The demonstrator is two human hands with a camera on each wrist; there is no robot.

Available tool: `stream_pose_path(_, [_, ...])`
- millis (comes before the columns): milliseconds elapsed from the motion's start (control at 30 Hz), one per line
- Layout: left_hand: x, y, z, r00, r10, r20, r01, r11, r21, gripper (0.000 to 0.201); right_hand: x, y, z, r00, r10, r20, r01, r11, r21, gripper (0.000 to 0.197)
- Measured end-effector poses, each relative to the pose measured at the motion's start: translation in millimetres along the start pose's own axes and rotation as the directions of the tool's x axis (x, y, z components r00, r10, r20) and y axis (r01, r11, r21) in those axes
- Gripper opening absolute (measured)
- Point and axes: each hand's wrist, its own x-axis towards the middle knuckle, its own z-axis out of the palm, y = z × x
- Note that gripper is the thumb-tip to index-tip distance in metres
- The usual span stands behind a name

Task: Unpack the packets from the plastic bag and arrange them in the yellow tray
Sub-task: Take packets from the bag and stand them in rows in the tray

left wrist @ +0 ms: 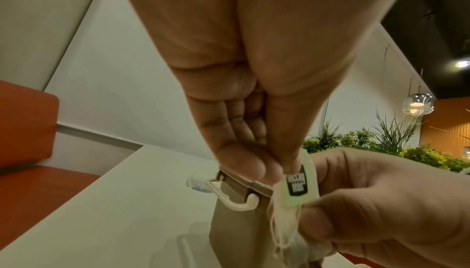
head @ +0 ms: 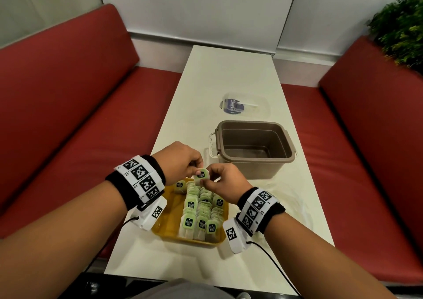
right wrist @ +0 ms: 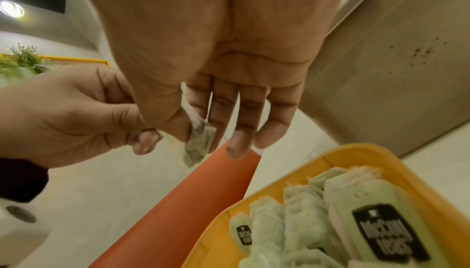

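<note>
Both hands meet above the far end of the tray [head: 168,227], each pinching the same packet [head: 202,177]. The left hand [head: 180,161] nips its top edge between thumb and fingertips; the right hand [head: 225,179] holds it from the other side, thumb and forefinger curled round it. The packet is a small pale-green tea bag with a dark label in white lettering and a thin string [left wrist: 276,230] hanging below. In the yellow tray stand rows of matching packets [head: 201,214], upright and tightly packed. A brown tub [head: 254,147] sits just beyond on the table [head: 229,74]
</note>
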Motion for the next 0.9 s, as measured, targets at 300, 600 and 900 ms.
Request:
stream_pose_path(300, [-3.4, -20.5, 3.0, 0.998, -0.06, -0.024, 0.063, 0.986, 0.152, 0.008, 2.8, 2.8, -1.4, 0.998, 0.052, 0.026, -0.049, 0.993, -0.106, 0.009])
stream_pose_path(600, [9.1, -49.2, 42.5, 0.89, -0.397, 0.225, 0.281, 0.866, 0.414, 0.015, -6.0, 30.5, -12.0, 0.937, 0.349, 0.024, -0.299, 0.834, -0.464, 0.05])
stream_pose_path(900, [26.3, -47.2, 59.8, 0.861, -0.492, 0.131, 0.369, 0.781, 0.504, 0.016, -4.3, 41.5, -7.3, 0.924, 0.371, 0.09, -0.285, 0.828, -0.483, 0.032])
